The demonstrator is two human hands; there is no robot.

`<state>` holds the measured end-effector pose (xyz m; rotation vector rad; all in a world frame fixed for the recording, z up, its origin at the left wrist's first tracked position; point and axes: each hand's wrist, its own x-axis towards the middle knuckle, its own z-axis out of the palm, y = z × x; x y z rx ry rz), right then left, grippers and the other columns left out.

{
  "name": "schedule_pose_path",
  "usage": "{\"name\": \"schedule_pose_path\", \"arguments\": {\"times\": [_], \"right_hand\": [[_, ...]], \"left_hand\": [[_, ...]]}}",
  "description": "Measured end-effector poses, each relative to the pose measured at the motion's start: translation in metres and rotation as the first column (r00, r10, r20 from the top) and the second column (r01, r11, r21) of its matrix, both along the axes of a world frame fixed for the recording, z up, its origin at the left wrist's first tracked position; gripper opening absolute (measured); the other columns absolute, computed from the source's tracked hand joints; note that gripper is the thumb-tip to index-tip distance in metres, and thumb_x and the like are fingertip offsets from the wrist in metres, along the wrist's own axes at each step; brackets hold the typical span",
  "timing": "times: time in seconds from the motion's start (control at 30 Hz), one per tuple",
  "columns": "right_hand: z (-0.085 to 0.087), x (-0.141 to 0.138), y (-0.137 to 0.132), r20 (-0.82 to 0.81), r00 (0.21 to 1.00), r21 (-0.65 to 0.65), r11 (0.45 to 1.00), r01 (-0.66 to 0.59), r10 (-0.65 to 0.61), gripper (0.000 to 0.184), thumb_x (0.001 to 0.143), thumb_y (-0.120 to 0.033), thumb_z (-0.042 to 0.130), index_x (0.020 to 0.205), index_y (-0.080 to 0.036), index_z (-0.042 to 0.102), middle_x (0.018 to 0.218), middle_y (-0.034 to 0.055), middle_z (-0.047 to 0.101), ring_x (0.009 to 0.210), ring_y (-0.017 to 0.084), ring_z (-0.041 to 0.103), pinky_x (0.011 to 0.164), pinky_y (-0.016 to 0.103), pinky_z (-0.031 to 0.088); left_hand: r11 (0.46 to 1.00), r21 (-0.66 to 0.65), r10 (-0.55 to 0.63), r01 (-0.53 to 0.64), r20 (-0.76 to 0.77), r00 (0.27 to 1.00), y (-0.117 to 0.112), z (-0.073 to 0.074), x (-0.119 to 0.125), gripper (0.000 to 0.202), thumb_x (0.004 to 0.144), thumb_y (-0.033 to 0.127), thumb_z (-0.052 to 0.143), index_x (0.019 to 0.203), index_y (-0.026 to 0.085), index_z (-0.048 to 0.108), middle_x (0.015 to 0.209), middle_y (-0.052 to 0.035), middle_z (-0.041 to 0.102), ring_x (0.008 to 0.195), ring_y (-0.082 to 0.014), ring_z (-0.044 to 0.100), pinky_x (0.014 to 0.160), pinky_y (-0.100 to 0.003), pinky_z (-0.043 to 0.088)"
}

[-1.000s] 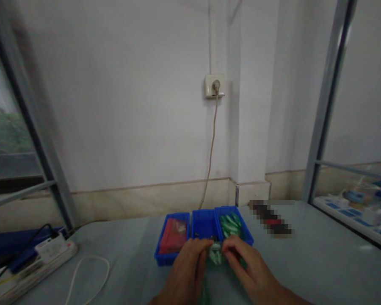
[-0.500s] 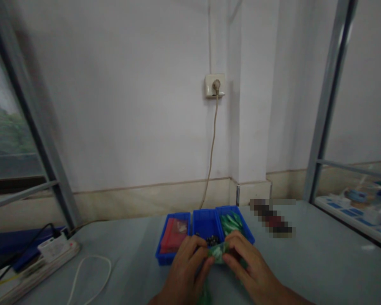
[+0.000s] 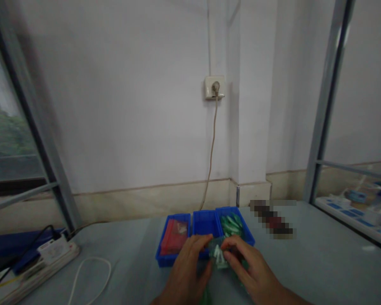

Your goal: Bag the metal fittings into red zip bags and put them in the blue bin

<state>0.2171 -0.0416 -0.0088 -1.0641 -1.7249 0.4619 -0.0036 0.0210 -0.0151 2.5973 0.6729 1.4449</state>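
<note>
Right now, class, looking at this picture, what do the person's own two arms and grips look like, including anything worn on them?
The left grip and right grip are bare human hands; no gloves show. The short stretch of right forearm in view shows no sleeve or watch. No markings show, though the blur hides fine detail.

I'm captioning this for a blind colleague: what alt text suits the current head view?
A person's right hand pinches a small green-tinted packet of white pieces, the left hand near its opposite edge, before three blue bins on a gray table. The left bin holds red plastic, the right bin green packets.
</note>
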Motion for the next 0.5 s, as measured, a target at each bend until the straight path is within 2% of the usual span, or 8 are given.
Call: {"name": "schedule_pose_path", "arguments": {"times": [0.07,0.17,0.3,0.43,0.5], "right_hand": [[0.001,0.000,-0.002,-0.001,1.000,0.006,1.000,-0.005,0.005,0.028,0.114,-0.044,0.048,0.115,-0.025,0.070,0.102,0.0053,0.075,0.092,0.023,0.071,0.084,0.031,0.057],[0.000,0.000,-0.004,-0.029,0.999,0.003,1.000,-0.031,0.031,0.036,0.117,-0.043,0.040,0.119,-0.026,0.071,0.099,0.0057,0.075,0.093,0.023,0.072,0.088,0.032,0.058],[-0.003,0.000,-0.003,-0.015,1.000,0.054,0.998,-0.022,0.023,0.030,0.115,-0.045,0.047,0.118,-0.026,0.070,0.104,0.0071,0.073,0.094,0.024,0.070,0.087,0.034,0.057],[-0.007,-0.001,0.000,-0.026,0.999,-0.004,1.000,0.020,-0.020,0.020,0.113,-0.042,0.053,0.113,-0.025,0.062,0.083,0.0001,0.065,0.071,0.019,0.063,0.069,0.029,0.051],[-0.005,-0.001,0.000,-0.028,0.999,-0.011,1.000,0.020,-0.020,0.017,0.113,-0.039,0.052,0.112,-0.025,0.061,0.082,-0.0008,0.064,0.072,0.019,0.063,0.069,0.028,0.050]], "left_hand": [[1.000,0.016,-0.015,0.015,-0.025,1.000,0.000,0.003,-0.001,0.035,0.104,0.019,0.063,0.138,0.027,0.061,0.125,-0.0099,0.070,0.114,-0.0247,0.071,0.098,-0.038,0.063],[0.999,0.008,-0.038,0.038,-0.063,0.997,-0.002,0.008,-0.003,0.011,0.108,0.021,0.060,0.114,0.024,0.069,0.117,-0.0092,0.070,0.107,-0.0237,0.070,0.094,-0.035,0.061],[0.999,-0.017,-0.044,0.044,-0.043,0.998,-0.006,0.011,-0.003,0.013,0.113,0.022,0.052,0.112,0.021,0.065,0.109,-0.0091,0.071,0.101,-0.0227,0.068,0.093,-0.034,0.057],[0.996,-0.049,-0.071,0.068,-0.051,0.996,-0.008,0.011,-0.002,0.014,0.114,0.023,0.050,0.110,0.021,0.063,0.107,-0.0085,0.070,0.098,-0.0225,0.067,0.091,-0.034,0.056],[0.995,-0.059,-0.081,0.078,-0.054,0.995,-0.009,0.012,-0.002,0.015,0.114,0.023,0.049,0.108,0.021,0.063,0.106,-0.0084,0.070,0.098,-0.0225,0.066,0.091,-0.034,0.055]]}}
